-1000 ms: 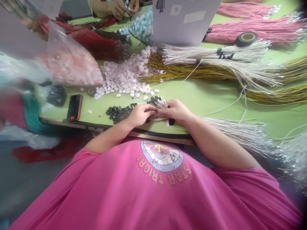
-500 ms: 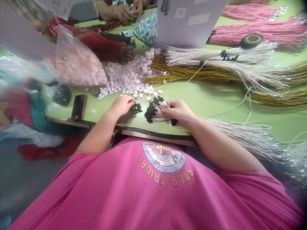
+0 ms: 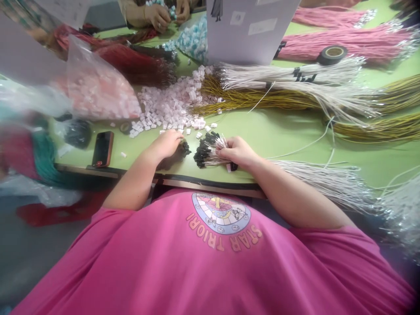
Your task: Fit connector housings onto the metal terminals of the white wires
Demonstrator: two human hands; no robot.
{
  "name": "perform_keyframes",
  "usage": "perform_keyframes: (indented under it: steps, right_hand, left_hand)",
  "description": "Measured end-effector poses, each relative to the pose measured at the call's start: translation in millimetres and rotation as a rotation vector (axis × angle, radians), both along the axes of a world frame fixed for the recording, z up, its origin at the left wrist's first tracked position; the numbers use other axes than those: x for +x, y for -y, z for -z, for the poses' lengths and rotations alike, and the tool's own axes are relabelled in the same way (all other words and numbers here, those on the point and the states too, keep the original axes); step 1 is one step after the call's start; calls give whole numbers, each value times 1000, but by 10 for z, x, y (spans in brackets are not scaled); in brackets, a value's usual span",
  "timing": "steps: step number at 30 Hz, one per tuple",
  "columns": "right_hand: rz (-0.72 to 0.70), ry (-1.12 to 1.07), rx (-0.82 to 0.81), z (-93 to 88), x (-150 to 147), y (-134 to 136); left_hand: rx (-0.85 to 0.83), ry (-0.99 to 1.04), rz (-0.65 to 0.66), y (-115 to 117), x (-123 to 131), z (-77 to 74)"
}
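Note:
My right hand (image 3: 239, 151) is closed round a bundle of white wires (image 3: 220, 151) near the table's front edge. Black connector ends (image 3: 204, 149) fan out from the bundle, pointing left. Beneath the fingers, a bit of black tape (image 3: 232, 166) shows on the bundle. To the left, my left hand (image 3: 166, 143) is curled, its fingertips drawn together over a small pile of black pieces (image 3: 185, 149). Part of that pile is hidden by the hand, and what the fingertips hold cannot be made out.
White plastic connectors (image 3: 173, 98) lie heaped beyond my hands, beside a clear bag (image 3: 101, 94) of pinkish ones. Yellow wires (image 3: 282, 101) and more white wires (image 3: 323, 179) lie right. A phone (image 3: 103, 148) sits left. Across the table, another person's hands (image 3: 159, 18) hold blue-and-white pieces.
The whole view has shifted slightly, so things sit further left. My left fingers have curled in closer over the black pieces. My right hand keeps its hold on the wire bundle.

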State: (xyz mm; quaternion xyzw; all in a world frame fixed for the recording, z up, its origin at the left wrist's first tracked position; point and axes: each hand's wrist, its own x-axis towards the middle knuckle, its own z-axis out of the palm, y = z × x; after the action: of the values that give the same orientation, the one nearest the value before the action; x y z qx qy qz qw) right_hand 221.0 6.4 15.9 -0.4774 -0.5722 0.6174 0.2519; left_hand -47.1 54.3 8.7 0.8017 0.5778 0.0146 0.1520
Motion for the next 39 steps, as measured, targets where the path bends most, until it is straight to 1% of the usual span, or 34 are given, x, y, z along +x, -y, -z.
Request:
perform_keyframes:
  steps: [3, 6, 8, 9, 11, 13, 14, 15, 17, 19, 20, 22, 24, 27, 34, 37, 39]
  right_hand:
    - [-8, 18, 24, -18, 2, 4]
    - [-13, 55, 65, -27, 5, 1]
    - [-16, 78, 87, -28, 5, -3]
    - [-19, 92, 104, -28, 5, -6]
    - [-28, 124, 143, -24, 4, -12]
    - [-42, 146, 168, -15, 2, -16]
    - [-52, 147, 166, -10, 2, -17]
    - [-61, 143, 162, -4, 2, -18]
    - [-69, 127, 161, 7, 2, -15]
    - [-49, 104, 160, 13, 3, -9]
    - [-35, 86, 149, 15, 4, -5]
    - [-8, 36, 101, 18, 4, 5]
    - [12, -14, 53, 21, 4, 13]
    - [36, -29, 43, 33, 0, 18]
    - [49, 28, 88, 50, -20, 12]
    - [49, 64, 104, 41, -27, 17]
    - [44, 89, 124, 39, -30, 23]
  left_hand:
    - [-15, -44, -46, -34, -5, 97]
    - [-30, -31, -52, -85, -37, 166]
    - [-35, -14, -65, -101, -59, 147]
    - [-26, -1, -80, -92, -61, 111]
    - [9, 58, -93, -27, -32, -8]
    - [14, 191, -78, 105, 57, -159]
    - [-23, 291, -75, 188, 124, -228]
    - [-100, 409, -80, 275, 204, -283]
    - [-341, 671, -127, 429, 380, -329]
    - [-564, 903, -182, 520, 541, -281]
    - [-632, 996, -215, 537, 603, -232]
    - [-669, 1133, -297, 529, 682, -117]
    - [-632, 1216, -363, 499, 708, -24]
    - [-594, 1268, -389, 476, 695, 29]
    - [-625, 1251, -312, 512, 672, 11]
    - [-612, 1198, -329, 526, 687, 11]
    - [-560, 1126, -347, 546, 704, 10]
